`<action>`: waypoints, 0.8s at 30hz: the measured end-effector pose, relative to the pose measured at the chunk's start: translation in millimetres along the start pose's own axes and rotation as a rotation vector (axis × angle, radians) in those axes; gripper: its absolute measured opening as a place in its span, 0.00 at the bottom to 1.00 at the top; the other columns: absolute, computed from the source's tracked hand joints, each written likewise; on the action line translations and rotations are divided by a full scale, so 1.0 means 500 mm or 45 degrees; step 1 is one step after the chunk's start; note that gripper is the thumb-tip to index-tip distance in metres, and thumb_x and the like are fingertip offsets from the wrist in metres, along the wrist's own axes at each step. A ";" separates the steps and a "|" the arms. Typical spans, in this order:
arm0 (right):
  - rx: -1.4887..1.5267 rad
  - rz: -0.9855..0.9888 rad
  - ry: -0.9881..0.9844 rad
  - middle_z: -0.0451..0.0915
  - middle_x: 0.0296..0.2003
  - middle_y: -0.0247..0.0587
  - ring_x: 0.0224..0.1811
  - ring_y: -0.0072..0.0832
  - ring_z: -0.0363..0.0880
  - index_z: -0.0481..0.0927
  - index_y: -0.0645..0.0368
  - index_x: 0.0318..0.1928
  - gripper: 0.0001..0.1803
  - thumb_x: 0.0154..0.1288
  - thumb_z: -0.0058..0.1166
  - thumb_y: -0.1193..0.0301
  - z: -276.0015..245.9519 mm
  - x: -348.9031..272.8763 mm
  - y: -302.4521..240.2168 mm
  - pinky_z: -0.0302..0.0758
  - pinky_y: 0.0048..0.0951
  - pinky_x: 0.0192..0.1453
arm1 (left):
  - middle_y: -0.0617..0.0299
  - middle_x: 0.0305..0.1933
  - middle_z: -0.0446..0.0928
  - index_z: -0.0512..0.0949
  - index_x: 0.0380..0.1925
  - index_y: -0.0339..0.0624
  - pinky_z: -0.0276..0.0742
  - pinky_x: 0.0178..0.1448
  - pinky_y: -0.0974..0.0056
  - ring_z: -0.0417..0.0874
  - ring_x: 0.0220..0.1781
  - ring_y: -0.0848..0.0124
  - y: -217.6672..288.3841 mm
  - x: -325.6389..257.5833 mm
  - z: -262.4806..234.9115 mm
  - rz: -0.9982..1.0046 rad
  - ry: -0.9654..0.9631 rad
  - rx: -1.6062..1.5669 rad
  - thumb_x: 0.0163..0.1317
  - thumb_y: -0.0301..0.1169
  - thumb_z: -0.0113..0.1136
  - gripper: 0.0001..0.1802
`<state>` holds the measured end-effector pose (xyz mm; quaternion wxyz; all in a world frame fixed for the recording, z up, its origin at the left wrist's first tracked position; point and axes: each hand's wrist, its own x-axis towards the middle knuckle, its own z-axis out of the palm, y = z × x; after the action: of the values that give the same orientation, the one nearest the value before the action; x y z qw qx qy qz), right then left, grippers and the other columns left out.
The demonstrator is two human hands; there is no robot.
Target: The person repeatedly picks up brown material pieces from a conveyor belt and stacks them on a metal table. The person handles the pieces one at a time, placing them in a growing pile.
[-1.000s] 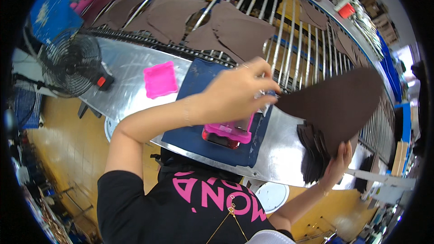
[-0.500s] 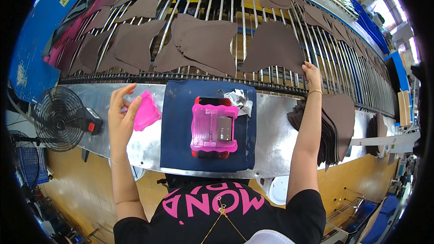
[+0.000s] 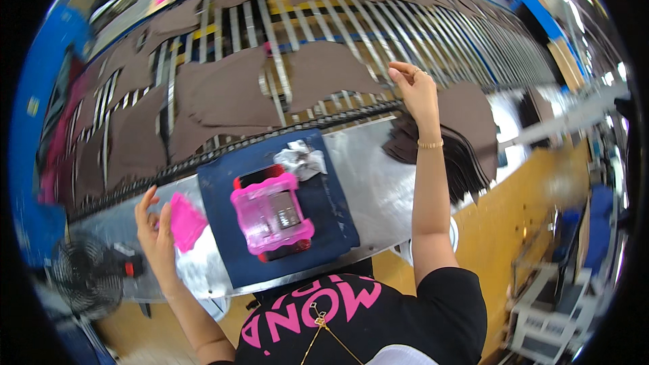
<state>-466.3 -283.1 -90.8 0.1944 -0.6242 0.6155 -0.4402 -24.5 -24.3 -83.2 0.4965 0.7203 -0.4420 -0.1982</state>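
Note:
My left hand (image 3: 155, 240) hovers over the left end of the metal table, its fingers bent and apart, holding nothing. Right beside it lies a bright pink wavy-edged piece (image 3: 188, 222). Over the near edge of the rod conveyor (image 3: 378, 47), my right hand (image 3: 418, 91) is raised with fingers loosely curled, nothing visible in them. A brown curved cut piece (image 3: 330, 76) rests on the rods to its left, apart from the fingertips. Below the right wrist sits a fanned stack of brown pieces (image 3: 466, 125) on the table.
A dark blue mat (image 3: 324, 220) carries a pink see-through wavy-edged tray (image 3: 253, 223) over a red-and-black object, plus crumpled silvery wrapping (image 3: 299, 160). Several brown pieces (image 3: 223, 88) cover the conveyor. A black fan (image 3: 86, 274) stands at the table's left end.
My right hand has let go of the brown piece's corner and drawn away from it. The view has turned, so the table and conveyor now slant. My left hand stays by the pink piece.

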 end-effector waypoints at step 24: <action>-0.813 0.145 0.379 0.75 0.17 0.50 0.13 0.28 0.74 0.74 0.56 0.57 0.20 0.72 0.44 0.58 -0.322 -0.216 -0.102 0.66 0.31 0.19 | 0.65 0.45 0.73 0.77 0.50 0.43 0.68 0.33 0.76 0.70 0.28 0.83 0.095 0.012 0.067 0.252 -0.243 -0.058 0.58 0.25 0.63 0.19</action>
<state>-547.4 -124.8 2.1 -0.0778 -0.5472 0.7774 -0.3003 -66.5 -52.9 -54.4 0.4856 0.6398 -0.5513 -0.2258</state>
